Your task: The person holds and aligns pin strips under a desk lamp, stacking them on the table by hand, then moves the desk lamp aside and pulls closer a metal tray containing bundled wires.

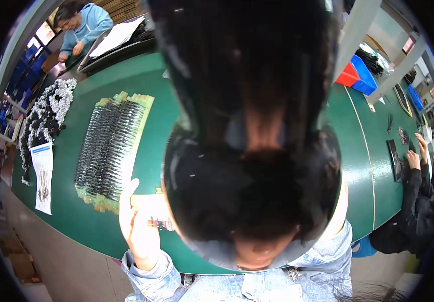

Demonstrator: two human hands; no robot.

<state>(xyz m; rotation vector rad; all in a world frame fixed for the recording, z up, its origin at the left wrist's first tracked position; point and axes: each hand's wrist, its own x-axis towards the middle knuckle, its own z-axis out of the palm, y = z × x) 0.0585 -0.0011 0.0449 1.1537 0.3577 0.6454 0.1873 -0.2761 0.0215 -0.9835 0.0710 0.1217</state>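
At the front edge of the green table, my left hand (140, 229) has its fingers closed on the left end of a pale, yellow-edged circuit board (149, 202). Small red and dark parts show along the board's lower side, and strong light washes out much of its surface. The board's right end disappears behind a large glossy black object (247, 201) that fills the middle of the view. That object also hides my right hand; only a denim sleeve (330, 251) and a pale sliver beside it show on that side.
Left of my hand lies a stack of yellow-edged boards with rows of dark parts (110, 151). Beyond it are a printed paper slip (42, 176) and a heap of black-and-white parts (56, 105). Blue (362, 75) and red bins stand back right. Co-workers sit far left and right.
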